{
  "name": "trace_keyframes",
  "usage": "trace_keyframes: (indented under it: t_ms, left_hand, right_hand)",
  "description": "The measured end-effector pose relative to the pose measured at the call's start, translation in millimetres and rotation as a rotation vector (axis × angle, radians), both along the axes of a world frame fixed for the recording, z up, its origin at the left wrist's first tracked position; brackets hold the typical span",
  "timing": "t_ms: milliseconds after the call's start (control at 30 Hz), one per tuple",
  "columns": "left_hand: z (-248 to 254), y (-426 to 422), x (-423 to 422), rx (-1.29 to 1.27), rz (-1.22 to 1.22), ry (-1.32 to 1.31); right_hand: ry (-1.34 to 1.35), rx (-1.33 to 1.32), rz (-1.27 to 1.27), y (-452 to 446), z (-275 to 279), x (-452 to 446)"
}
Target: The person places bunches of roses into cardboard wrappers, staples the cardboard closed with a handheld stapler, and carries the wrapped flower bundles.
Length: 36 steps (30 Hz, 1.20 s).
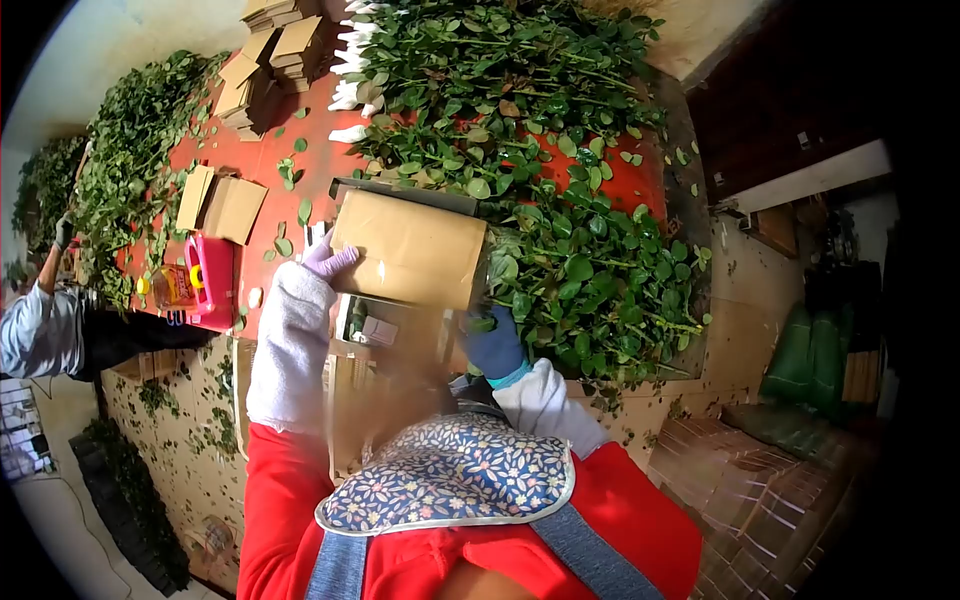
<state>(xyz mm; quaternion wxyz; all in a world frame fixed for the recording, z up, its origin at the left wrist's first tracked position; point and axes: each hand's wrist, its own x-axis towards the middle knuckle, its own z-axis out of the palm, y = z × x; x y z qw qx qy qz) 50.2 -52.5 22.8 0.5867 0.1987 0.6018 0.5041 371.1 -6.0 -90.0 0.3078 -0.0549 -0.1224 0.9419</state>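
Observation:
A brown cardboard wrap (410,250) stands at the table's front edge before me. My left hand (330,258), in a pale purple glove, is closed on its left edge, with fingers over the front face. At its lower right corner is my right hand (495,345), in a blue glove; its fingers are partly hidden and I cannot tell what they hold. Leafy rose stems (590,270) lie just right of the cardboard, close to my right hand. Below the cardboard, a small box-like holder (370,325) contains small items I cannot make out.
More leafy stems (510,80) with white-wrapped ends (350,65) cover the back of the red table (285,215). Cardboard stacks (250,85), folded cardboard (222,205), a pink container (212,280) and a bottle (172,288) are on the left. Another person (45,325) stands far left.

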Motion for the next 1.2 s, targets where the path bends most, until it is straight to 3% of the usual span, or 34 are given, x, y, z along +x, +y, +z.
trace_keyframes:
  t_ms: [67,100,133,167,200,233,300,333,367,433,467,500,533,633,767,833,900,967,1067,1167,1200]
  left_hand:
    - [44.0,1.2,37.3,-0.012,0.013,0.055]
    - [50.7,3.2,41.4,-0.053,0.018,0.063]
    - [31.8,8.7,37.5,0.157,-0.037,-0.054]
    - [27.2,11.5,39.9,0.165,-0.038,-0.058]
    - [37.8,17.5,52.4,0.247,-0.082,-0.008]
    - [52.1,23.0,67.1,0.329,-0.120,0.044]
    - [89.8,24.9,109.7,0.517,-0.118,0.113]
    - [102.8,25.5,125.3,0.627,-0.181,0.232]
    - [123.0,17.1,150.0,0.544,-0.133,0.122]
    - [116.8,16.0,157.9,0.903,-0.192,0.894]
    - [106.2,10.3,178.4,0.880,-0.121,0.480]
    - [92.1,7.0,187.4,1.017,-0.062,0.772]
    - [78.8,0.2,196.4,0.886,-0.144,0.805]
    - [57.5,-21.3,208.3,0.979,-0.071,0.660]
    - [38.7,-90.1,186.4,0.898,0.174,0.834]
    - [21.4,-138.9,183.4,0.417,0.004,0.711]
    - [36.1,-229.6,211.0,-0.180,0.061,0.886]
    - [35.8,-305.5,260.0,-0.422,0.287,0.867]
    - [54.2,-374.6,333.3,-0.765,0.595,0.582]
    - [-46.4,-423.9,435.5,-0.935,1.072,0.498]
    - [1.1,-435.7,450.5,-1.038,1.125,0.223]
  right_hand:
    - [-0.054,-0.365,-0.021,0.9,18.7,23.3]
    - [-0.053,-0.358,-0.024,1.5,24.3,27.8]
    - [-0.145,-0.475,-0.058,2.8,33.9,33.8]
    - [-0.239,-0.591,-0.092,5.0,40.7,41.0]
    - [0.009,-0.279,-0.108,4.6,37.2,54.4]
    - [0.143,-0.316,-0.134,5.0,30.3,66.9]
    - [-0.019,-0.039,-0.245,12.3,90.4,80.1]
    - [-0.013,0.032,-0.274,18.3,87.9,102.5]
    - [-0.006,0.101,-0.304,23.9,85.6,125.1]
    - [-0.072,0.190,-0.365,41.7,101.4,150.8]
    - [-0.149,0.211,-0.397,49.3,108.1,160.3]
    - [-0.243,0.233,-0.419,59.7,114.4,162.8]
    - [-0.341,0.273,-0.424,70.3,121.4,162.8]
    - [-0.558,0.373,-0.332,92.4,132.2,131.1]
    - [-0.677,0.547,-0.131,93.6,153.9,69.4]
    - [-0.668,0.634,-0.003,94.6,156.9,41.5]
    - [-0.635,0.703,0.134,85.7,161.5,8.8]
    - [-0.582,0.763,0.280,69.5,165.2,-26.0]
    - [-0.515,0.836,0.503,35.6,175.1,-83.8]
    - [-0.394,0.883,0.744,-30.1,178.0,-134.5]
    - [-0.349,0.897,0.823,-59.8,178.4,-149.3]
